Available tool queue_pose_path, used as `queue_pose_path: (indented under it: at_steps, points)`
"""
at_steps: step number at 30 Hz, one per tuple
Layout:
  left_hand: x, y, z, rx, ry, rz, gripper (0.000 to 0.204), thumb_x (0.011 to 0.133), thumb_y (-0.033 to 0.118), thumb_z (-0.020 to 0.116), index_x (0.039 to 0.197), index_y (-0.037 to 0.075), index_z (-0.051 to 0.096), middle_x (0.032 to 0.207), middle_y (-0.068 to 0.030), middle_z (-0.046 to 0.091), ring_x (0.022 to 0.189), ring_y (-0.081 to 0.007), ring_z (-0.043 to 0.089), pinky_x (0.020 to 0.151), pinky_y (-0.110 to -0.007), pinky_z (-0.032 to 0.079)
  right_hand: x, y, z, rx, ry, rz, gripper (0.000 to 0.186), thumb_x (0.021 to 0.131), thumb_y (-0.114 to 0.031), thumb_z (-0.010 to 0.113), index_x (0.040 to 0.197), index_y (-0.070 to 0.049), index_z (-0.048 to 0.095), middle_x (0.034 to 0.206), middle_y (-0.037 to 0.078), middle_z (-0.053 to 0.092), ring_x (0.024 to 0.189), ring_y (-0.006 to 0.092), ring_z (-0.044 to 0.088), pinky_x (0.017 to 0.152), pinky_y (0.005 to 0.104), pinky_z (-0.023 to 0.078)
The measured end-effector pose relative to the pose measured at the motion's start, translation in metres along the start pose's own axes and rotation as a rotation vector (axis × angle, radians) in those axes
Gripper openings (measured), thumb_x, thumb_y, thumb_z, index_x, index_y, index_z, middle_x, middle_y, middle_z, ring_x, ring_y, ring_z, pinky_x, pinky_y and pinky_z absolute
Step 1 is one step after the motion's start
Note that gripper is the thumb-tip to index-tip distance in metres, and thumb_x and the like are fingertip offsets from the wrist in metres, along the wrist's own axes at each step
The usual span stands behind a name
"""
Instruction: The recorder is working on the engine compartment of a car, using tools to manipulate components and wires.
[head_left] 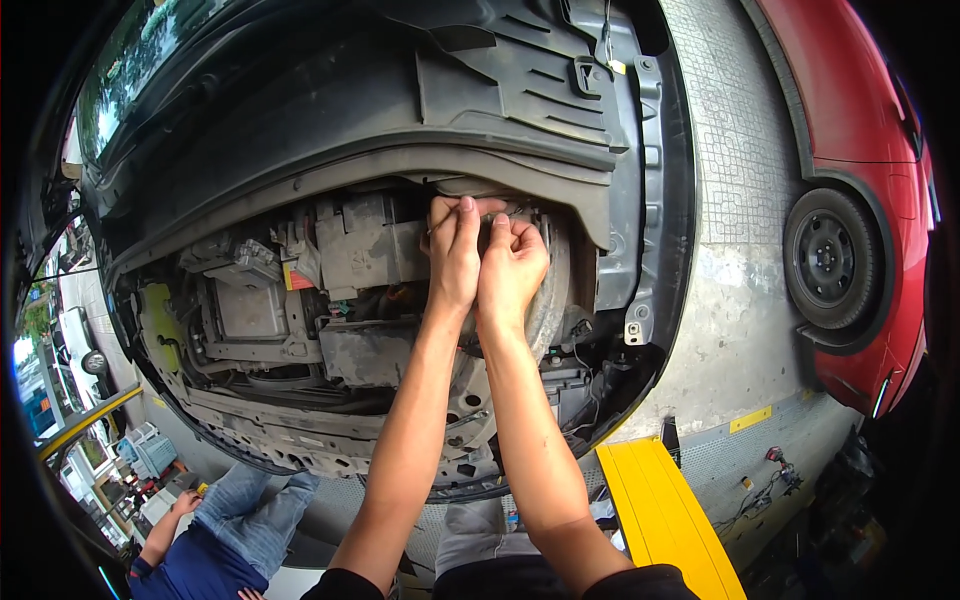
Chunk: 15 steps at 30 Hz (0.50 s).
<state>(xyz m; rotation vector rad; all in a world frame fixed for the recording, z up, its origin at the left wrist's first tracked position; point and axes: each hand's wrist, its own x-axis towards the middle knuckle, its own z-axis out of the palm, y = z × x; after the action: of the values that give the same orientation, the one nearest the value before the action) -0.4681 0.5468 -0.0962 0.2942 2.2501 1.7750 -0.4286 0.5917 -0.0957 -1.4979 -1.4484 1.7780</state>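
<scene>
Both my arms reach forward into the dusty engine bay of a vehicle. My left hand (457, 252) has its fingers curled and thumb pressed in, close beside my right hand (513, 265). The right hand's thumb and fingers are pinched together at almost the same spot. Anything small between the fingertips is hidden or too fine to name. Both hands are over the bay's right part, next to a rounded, dusty metal housing (548, 300). Just beyond the fingertips runs the lower edge of a dark plastic cover (400, 165). To the left sits a grey box-shaped unit (365, 250).
At lower right lies a yellow beam (665, 510). A red car (880, 120) with a black wheel (832, 258) stands on the right. Another person in a dark blue shirt (205, 560) and jeans is at lower left, near a cluttered cart (145, 455). Loose wires (760, 510) lie on the floor.
</scene>
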Motion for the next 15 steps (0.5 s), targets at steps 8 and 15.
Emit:
queue_pose_path:
  at_steps: [8,15]
  points:
    - [-0.005,0.004,-0.002,-0.142,-0.027,-0.031,0.053,0.115,0.041,0.044,0.107,-0.004,0.070,0.104,-0.0068,0.061,0.092,-0.0153,0.057,0.087,-0.031,0.047,0.007,0.001,-0.006,0.262,-0.085,0.085,0.020,0.110,-0.014,0.055,0.097,-0.004,0.067,0.085,-0.002,0.062,0.075,0.0069,0.049,0.066,0.0254,0.041]
    - [-0.006,0.002,0.004,-0.126,-0.064,-0.043,0.060,0.116,0.044,0.035,0.113,-0.005,0.068,0.117,-0.0125,0.066,0.113,-0.0212,0.060,0.104,-0.035,0.044,0.004,0.002,-0.005,0.518,-0.142,0.194,0.022,0.112,-0.017,0.053,0.099,-0.005,0.066,0.079,-0.003,0.055,0.070,0.0057,0.044,0.061,0.0256,0.039]
